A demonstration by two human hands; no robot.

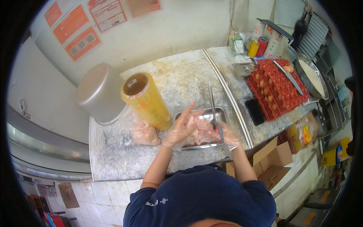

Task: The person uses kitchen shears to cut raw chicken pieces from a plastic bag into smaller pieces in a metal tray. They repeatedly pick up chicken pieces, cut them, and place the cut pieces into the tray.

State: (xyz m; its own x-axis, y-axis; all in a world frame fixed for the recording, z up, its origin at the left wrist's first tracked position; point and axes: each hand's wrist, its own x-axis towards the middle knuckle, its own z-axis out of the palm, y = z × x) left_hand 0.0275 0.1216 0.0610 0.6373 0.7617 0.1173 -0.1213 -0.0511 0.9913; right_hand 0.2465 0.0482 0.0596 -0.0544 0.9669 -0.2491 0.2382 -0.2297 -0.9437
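Observation:
A shallow stainless-steel tray (224,113) holds pale pink pieces of raw meat (202,132). My left hand (181,127), in a clear plastic glove, is over the tray's left side with its fingers spread. Gloved the same way, my right hand (228,136) grips scissors (213,102) by their red-and-grey handle at the tray's right side. The blades point away from me and look nearly closed. Whether my left fingertips touch the meat cannot be told. To the left, a clear plastic bag (143,133) of similar pinkish meat leans by a large yellow roll of cling film (150,105).
An upturned metal pot (99,90) stands at the worn metal table's (113,159) left end. Stacked red egg trays (278,90) bear eggs and a knife (289,76). Beside them are a black phone (254,112) and a bowl of pale powder (310,73). An open cardboard box (269,164) sits below.

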